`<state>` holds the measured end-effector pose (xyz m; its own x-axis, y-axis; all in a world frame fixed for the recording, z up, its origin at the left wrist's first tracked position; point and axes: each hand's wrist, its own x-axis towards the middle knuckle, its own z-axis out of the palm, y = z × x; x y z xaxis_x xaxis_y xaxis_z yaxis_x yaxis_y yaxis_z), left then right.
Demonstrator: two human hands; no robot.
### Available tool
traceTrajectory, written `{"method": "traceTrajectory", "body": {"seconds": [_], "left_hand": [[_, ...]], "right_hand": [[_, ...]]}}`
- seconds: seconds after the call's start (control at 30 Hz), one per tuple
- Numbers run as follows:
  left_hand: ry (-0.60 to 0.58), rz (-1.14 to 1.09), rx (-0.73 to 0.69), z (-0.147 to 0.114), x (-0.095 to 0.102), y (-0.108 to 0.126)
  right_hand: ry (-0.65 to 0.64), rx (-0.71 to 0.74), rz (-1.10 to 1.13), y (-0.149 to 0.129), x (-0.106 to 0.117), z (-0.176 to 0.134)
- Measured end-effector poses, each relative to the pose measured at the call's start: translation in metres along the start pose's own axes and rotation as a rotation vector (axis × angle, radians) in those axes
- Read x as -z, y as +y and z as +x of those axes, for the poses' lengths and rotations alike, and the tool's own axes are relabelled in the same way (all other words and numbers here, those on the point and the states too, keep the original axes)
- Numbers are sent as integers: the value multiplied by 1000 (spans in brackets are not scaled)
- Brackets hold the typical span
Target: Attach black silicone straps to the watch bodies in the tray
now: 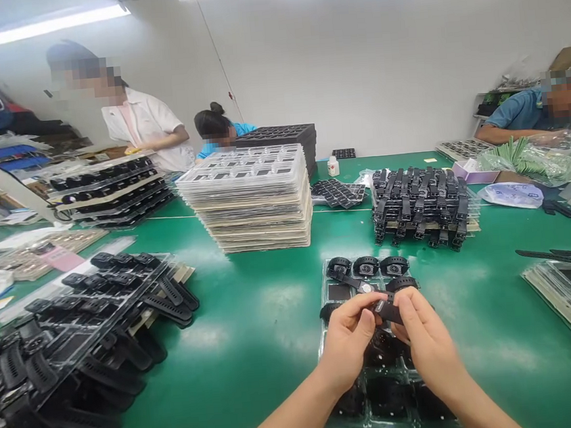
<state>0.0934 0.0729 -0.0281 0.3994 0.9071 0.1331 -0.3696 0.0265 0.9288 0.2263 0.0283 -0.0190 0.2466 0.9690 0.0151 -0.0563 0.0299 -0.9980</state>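
Note:
Both my hands hold one black smartwatch (386, 309) above a clear plastic tray (325, 336). My left hand (350, 337) pinches its left end between thumb and fingers. On the other side, my right hand (423, 332) grips the dark strap, fingers closed round it. Coiled black watches (366, 267) sit in the tray's compartments, in rows at the far end and nearer me. One watch (363, 286) lies with its strap stretched out, its pale round back showing. My hands hide the tray's middle compartments.
At left, trays of black watches (98, 288) overhang with dangling straps. A tall stack of clear trays (260, 209) stands mid-table, and a watch pile (421, 206) is at back right. More trays (569, 304) lie at right. Several people work around the green table (243, 309).

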Motion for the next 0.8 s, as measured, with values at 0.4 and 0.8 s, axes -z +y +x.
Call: {"method": "traceTrajectory", "body": {"seconds": [0.4,0.8], "left_hand": [[-38,167,-96,1,-2,11],[-91,194,12,3,-6,3]], "right_hand": [[-162,-71,291,5,-5,2],[67,-31,203,-2,-11,-10]]}}
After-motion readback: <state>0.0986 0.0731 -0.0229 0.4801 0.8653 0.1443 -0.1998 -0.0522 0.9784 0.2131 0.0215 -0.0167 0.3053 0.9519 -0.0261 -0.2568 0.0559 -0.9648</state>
